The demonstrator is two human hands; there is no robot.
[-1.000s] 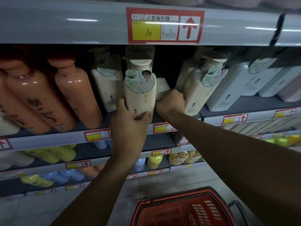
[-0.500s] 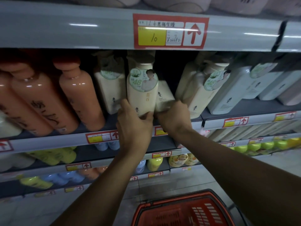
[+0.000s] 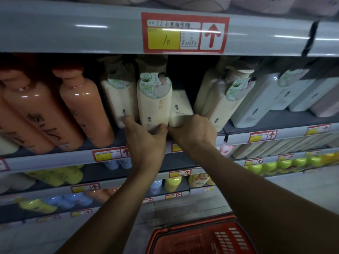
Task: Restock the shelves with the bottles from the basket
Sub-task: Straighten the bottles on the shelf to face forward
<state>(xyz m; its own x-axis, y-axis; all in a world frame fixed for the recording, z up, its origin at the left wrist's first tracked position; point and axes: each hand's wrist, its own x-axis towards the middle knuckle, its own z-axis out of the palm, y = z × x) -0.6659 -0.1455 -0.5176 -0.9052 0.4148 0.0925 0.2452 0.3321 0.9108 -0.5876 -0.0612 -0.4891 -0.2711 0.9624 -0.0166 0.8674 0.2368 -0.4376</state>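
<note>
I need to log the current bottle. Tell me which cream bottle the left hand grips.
The cream bottle with the front-facing "48" sticker, gripped at its base by the left hand.

Price tag (image 3: 185, 33), red border, yellow field handwritten "10", red up-arrow, fixed to the edge strip overhead. Smaller red-and-yellow price labels (image 3: 262, 136) along the lower edge strips. Grey tiled floor (image 3: 183, 208) below. Pale, rounded packages (image 3: 192, 3) at the top edge, cropped; contents cannot be told.
</note>
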